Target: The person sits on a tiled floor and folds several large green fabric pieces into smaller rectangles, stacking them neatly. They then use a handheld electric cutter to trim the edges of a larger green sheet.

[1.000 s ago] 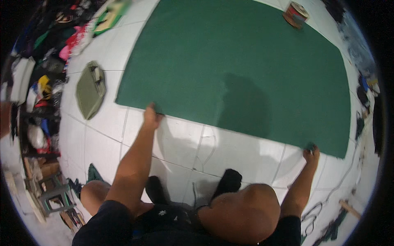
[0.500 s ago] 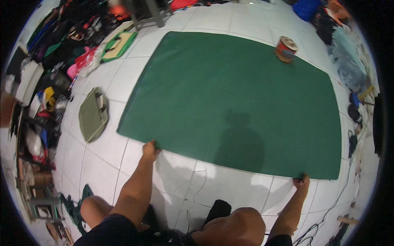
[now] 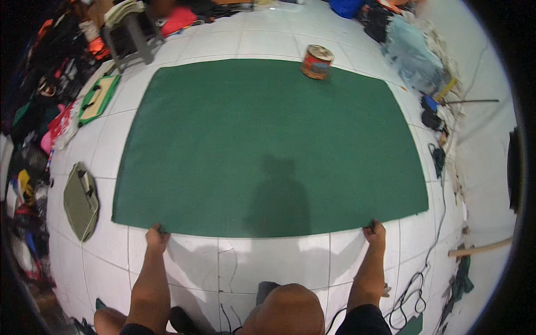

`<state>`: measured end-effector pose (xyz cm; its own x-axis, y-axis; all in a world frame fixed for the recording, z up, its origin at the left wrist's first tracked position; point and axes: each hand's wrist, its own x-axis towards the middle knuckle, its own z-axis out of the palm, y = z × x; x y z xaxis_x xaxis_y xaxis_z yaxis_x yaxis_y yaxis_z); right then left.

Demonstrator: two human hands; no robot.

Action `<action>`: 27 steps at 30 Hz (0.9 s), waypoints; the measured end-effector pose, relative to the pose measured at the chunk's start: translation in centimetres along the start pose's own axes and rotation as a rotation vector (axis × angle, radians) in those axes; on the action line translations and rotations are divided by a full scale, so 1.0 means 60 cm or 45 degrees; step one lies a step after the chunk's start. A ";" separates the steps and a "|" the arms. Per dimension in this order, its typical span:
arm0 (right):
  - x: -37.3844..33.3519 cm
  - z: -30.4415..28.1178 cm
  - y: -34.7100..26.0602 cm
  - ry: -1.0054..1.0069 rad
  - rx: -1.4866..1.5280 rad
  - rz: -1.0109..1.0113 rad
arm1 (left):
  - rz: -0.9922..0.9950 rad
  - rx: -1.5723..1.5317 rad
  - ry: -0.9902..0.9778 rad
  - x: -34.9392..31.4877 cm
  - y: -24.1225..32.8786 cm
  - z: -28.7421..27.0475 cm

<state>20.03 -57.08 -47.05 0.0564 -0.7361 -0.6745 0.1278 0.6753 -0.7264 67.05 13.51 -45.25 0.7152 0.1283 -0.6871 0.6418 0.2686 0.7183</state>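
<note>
A large dark green fabric sheet (image 3: 223,128) lies spread over the white tiled floor, its near edge running from one of my hands to the other. My left hand (image 3: 157,235) pinches that edge a little in from the near left corner. Toward the near right corner, my right hand (image 3: 375,231) grips the same edge. Both sets of fingers are closed on the fabric. On the sheet's far edge, right of centre, stands a red and brown round tin can (image 3: 317,62). My shadow falls across the near middle of the sheet.
An olive green fabric bag piece (image 3: 81,202) rests on the floor at the left, with a green-edged cream panel (image 3: 99,100) beyond it. A grey stool (image 3: 133,42) stands far left among heaped materials. Dark cables (image 3: 410,298) coil near right, below a wooden stick (image 3: 480,247).
The view has swung right, so everything sits further left in the picture. My hands still hold the near edge, and the sheet now looks squarer to me.
</note>
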 end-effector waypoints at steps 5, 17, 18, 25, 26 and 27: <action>-0.029 0.046 0.003 0.032 -0.059 -0.047 | 0.068 -0.091 0.018 0.007 0.007 -0.019; -0.038 -0.002 0.018 0.133 -0.521 -0.359 | 0.076 0.105 0.073 -0.006 -0.004 -0.011; -0.046 0.005 0.031 0.177 -0.316 -0.285 | 0.074 0.103 0.103 -0.007 -0.006 -0.025; -0.110 -0.022 0.072 0.278 -0.164 -0.261 | 0.137 0.047 0.035 0.005 -0.042 -0.162; -0.122 -0.019 0.076 0.321 -0.149 -0.256 | 0.141 0.041 0.062 -0.004 -0.041 -0.162; -0.137 -0.028 0.084 0.366 -0.133 -0.243 | 0.122 0.010 0.062 -0.018 -0.039 -0.164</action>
<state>18.55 -47.53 -45.41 -0.2413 -0.8166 -0.5243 0.0064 0.5390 -0.8423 62.07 22.12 -47.28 0.7594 0.1994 -0.6193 0.5732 0.2455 0.7818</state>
